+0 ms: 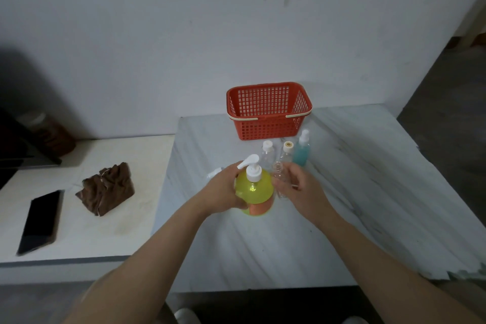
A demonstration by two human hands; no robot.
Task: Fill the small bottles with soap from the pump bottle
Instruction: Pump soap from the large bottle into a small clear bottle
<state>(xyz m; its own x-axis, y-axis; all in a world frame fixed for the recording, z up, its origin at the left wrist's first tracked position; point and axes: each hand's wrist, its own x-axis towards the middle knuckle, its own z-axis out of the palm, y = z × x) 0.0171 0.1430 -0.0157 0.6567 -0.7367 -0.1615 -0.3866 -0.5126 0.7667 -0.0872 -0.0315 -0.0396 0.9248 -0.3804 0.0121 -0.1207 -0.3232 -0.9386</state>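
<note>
The yellow pump bottle (253, 189) is gripped on the marble table (342, 192) by the left hand (223, 189), fingers curled round it. A small clear bottle (280, 177) is held just beside it in the curled fingers of the right hand (302, 189). A red basket (268, 113) is seen behind.

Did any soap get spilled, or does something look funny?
No spill shows. One white spray top lies loose on the table beside the left hand gripping the pump bottle; the small clear bottle in the right hand looks uncapped.
</note>
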